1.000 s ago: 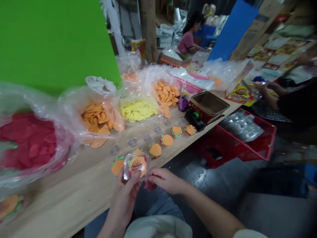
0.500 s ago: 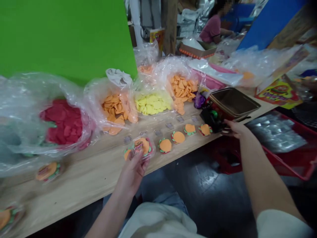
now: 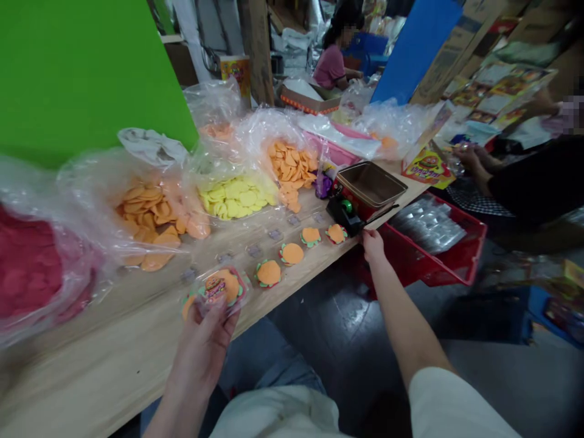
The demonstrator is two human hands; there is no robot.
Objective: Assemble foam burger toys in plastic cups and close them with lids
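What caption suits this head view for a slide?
Left hand holds a clear-wrapped orange foam burger over the pale wooden table; right hand at its edge near a black device.

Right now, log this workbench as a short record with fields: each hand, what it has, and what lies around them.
Left hand: pinches a clear plastic packet holding an orange burger-shaped foam piece.
Right hand: at the table edge beside the black-and-red machine; grip unclear.
Row: four orange foam burgers on the wooden table.
Bags: clear, with yellow discs and orange discs.
Floor: red plastic crate.
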